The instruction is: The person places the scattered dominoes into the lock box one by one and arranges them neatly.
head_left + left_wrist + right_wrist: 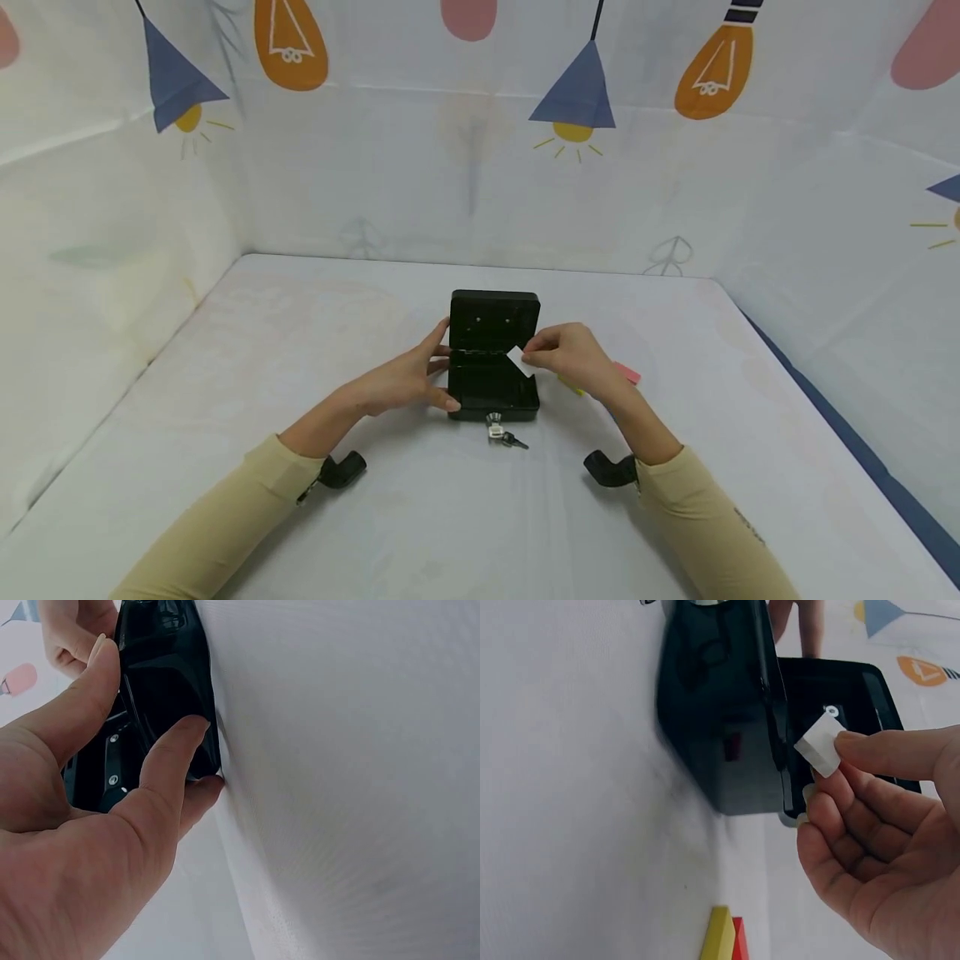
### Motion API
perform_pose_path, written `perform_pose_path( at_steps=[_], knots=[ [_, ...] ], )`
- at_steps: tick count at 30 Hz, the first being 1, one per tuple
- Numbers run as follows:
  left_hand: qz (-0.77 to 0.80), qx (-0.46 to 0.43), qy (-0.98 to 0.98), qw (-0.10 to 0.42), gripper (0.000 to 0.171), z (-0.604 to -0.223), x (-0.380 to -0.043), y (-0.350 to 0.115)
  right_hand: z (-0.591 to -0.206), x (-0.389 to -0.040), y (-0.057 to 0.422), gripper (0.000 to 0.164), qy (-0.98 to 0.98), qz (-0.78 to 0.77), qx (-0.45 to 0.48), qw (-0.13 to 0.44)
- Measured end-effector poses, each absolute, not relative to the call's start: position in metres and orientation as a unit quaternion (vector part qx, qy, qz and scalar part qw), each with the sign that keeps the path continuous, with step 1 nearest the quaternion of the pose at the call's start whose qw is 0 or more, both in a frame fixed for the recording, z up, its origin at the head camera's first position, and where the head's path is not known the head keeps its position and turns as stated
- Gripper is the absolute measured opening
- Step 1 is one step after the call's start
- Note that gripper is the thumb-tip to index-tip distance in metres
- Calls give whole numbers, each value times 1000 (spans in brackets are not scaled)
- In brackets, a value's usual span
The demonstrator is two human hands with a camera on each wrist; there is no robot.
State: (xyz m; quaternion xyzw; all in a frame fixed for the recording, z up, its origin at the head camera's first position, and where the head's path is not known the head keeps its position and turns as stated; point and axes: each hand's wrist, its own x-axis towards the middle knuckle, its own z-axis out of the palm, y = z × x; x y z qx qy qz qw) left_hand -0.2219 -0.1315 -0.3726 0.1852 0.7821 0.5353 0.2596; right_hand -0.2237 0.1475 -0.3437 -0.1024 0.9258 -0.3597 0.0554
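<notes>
A black metal cash box (492, 414) lies on the table with its lid (495, 321) raised at the back. My left hand (405, 379) is spread along the box's left side. Its thumb (94, 690) lies along the rim, and the fingers (169, 754) touch the outer wall. My right hand (570, 354) pinches a small white block (822, 742) between thumb and fingertips. In the head view the block overlaps the box's right edge, near the hinge. At the box's front hangs the lock (494, 427) with keys (513, 440).
A yellow block (718, 934) and a red block (627, 372) lie on the white table to the right of the box, partly hidden by my right hand in the head view. Patterned white sheets (420, 167) enclose the table at the back and sides.
</notes>
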Motion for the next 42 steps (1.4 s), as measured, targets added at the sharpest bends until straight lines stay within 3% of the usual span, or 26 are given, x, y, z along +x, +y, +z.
perform_pose_path(
  at_steps=[22,42],
  knots=[
    [575,205,735,294,136,-373,-224,-134,-347,-220,108,10,927,-343,-135,67],
    [533,196,773,283,128,-369,-224,-134,-355,-217,87,9,925,-340,-150,80]
  ],
)
